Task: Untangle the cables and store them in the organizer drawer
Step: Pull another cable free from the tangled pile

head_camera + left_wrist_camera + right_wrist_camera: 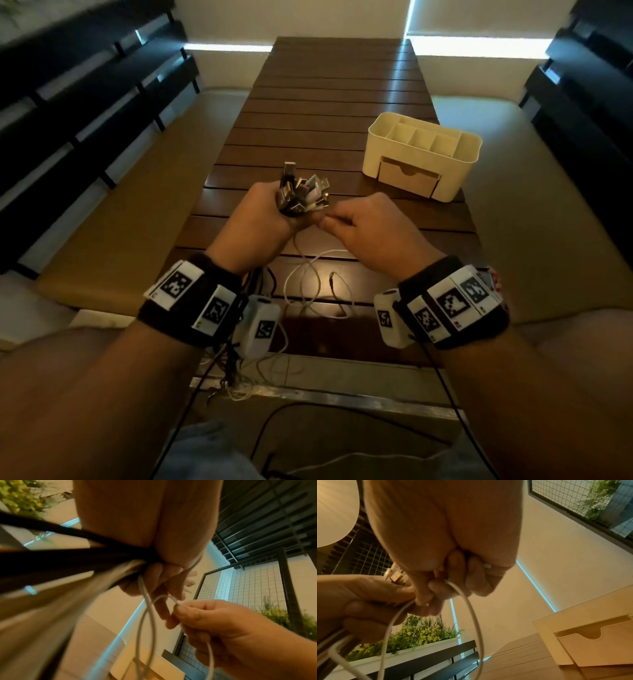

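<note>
Above the slatted wooden table [308,137], the left hand [260,219] clenches a bundle of cables [301,192] while the right hand [373,229] pinches a thin white cord [471,609].

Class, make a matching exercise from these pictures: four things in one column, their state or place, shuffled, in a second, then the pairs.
1. left hand
2. right hand
3. cream plastic organizer's drawer
4. brown slatted wooden table

a. pinches one thin white cable
b. bears the organizer
c. grips a bundle of USB cable plugs
d. closed

Pairs: 1-c, 2-a, 3-d, 4-b
</note>
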`<state>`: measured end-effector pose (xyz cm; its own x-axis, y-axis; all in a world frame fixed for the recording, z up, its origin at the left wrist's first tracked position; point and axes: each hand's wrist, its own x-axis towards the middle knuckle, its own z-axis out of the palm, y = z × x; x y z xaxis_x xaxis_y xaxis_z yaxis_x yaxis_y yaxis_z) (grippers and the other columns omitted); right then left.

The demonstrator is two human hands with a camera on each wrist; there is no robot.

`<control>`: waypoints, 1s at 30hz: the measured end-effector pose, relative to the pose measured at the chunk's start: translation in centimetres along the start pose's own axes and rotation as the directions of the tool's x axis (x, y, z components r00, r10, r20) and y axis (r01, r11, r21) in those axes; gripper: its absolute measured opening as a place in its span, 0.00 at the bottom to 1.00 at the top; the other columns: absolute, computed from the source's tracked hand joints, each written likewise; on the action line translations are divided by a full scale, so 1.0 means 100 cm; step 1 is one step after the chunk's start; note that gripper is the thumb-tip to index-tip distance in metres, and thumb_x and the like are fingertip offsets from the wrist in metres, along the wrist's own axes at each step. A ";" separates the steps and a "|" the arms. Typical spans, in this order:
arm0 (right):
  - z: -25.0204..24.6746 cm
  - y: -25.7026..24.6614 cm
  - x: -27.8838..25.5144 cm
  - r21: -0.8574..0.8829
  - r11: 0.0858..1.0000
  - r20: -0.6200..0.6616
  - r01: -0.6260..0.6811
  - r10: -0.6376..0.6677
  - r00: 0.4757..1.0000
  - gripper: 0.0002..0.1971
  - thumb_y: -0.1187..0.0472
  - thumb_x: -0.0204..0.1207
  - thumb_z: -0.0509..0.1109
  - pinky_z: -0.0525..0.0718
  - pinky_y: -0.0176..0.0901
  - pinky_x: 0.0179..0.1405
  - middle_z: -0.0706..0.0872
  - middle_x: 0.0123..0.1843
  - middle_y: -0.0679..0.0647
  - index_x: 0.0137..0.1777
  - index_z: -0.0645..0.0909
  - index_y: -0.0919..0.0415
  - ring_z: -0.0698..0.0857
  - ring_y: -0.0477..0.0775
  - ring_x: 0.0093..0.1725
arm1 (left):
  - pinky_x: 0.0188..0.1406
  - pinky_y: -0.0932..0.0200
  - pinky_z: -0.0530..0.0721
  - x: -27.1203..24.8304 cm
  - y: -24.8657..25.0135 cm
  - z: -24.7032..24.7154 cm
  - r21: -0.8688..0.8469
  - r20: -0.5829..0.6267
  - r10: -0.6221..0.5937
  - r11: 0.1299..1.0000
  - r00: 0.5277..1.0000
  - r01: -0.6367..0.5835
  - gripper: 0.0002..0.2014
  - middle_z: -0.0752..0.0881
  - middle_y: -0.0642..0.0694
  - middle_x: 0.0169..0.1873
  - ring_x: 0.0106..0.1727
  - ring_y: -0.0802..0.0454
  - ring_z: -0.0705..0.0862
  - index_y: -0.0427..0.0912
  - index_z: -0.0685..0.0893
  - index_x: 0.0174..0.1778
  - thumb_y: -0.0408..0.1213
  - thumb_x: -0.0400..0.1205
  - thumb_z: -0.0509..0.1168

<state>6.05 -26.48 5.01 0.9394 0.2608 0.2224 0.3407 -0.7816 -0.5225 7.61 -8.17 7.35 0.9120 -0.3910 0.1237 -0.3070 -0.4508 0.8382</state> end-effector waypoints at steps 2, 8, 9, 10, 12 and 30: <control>-0.003 0.000 0.002 0.081 0.997 -0.109 0.015 -0.006 0.994 0.11 0.51 0.84 0.68 0.75 0.39 0.31 0.79 0.31 0.42 0.50 0.89 0.56 0.77 0.41 0.30 | 0.26 0.79 0.73 0.007 0.006 -0.005 0.027 0.038 -0.002 1.000 0.999 0.001 0.05 0.86 0.60 0.28 0.25 0.73 0.80 0.49 0.85 0.43 0.35 0.80 0.74; -0.010 0.011 -0.005 0.275 0.950 0.018 -0.145 0.146 0.989 0.06 0.51 0.84 0.67 0.80 0.37 0.41 0.86 0.41 0.45 0.50 0.85 0.48 0.83 0.45 0.40 | 0.23 0.62 0.74 0.001 -0.013 -0.011 -0.208 -0.269 -0.003 0.977 0.963 -0.055 0.05 0.87 0.54 0.28 0.23 0.56 0.76 0.49 0.87 0.43 0.35 0.84 0.71; -0.010 0.016 -0.007 0.286 0.942 0.040 -0.177 0.173 0.984 0.06 0.51 0.84 0.67 0.80 0.37 0.42 0.85 0.42 0.45 0.50 0.86 0.47 0.83 0.45 0.42 | 0.22 0.60 0.73 -0.002 -0.017 -0.013 -0.278 -0.308 -0.032 0.959 0.951 -0.058 0.05 0.87 0.51 0.29 0.24 0.51 0.75 0.49 0.87 0.45 0.35 0.84 0.70; -0.010 0.020 -0.009 0.303 0.933 0.038 -0.196 0.194 0.980 0.06 0.52 0.84 0.67 0.79 0.37 0.44 0.86 0.43 0.45 0.51 0.86 0.47 0.83 0.45 0.43 | 0.23 0.59 0.72 -0.005 -0.022 -0.013 -0.319 -0.316 -0.061 0.947 0.947 -0.046 0.05 0.88 0.50 0.30 0.25 0.48 0.74 0.49 0.87 0.45 0.35 0.84 0.69; -0.009 0.026 -0.011 0.356 0.911 -0.018 -0.208 0.229 0.973 0.06 0.55 0.84 0.68 0.78 0.32 0.47 0.87 0.47 0.46 0.52 0.87 0.46 0.83 0.40 0.46 | 0.25 0.60 0.73 -0.010 -0.030 -0.010 -0.272 -0.259 -0.089 0.962 0.962 0.016 0.03 0.89 0.52 0.32 0.25 0.54 0.77 0.48 0.88 0.46 0.36 0.84 0.70; 0.015 0.005 0.000 0.210 0.977 -0.129 0.049 -0.022 0.991 0.05 0.57 0.82 0.70 0.75 0.26 0.41 0.80 0.40 0.36 0.51 0.88 0.54 0.80 0.37 0.41 | 0.38 0.79 0.77 -0.016 -0.029 0.011 -0.034 -0.154 0.001 0.999 0.988 -0.006 0.06 0.88 0.61 0.34 0.38 0.72 0.86 0.52 0.85 0.45 0.35 0.81 0.73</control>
<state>6.31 -26.07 3.54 0.9189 0.2026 0.3385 0.3868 -0.6316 -0.6720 6.74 -7.14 4.11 0.9427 -0.2631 0.2051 -0.3035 -0.4209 0.8548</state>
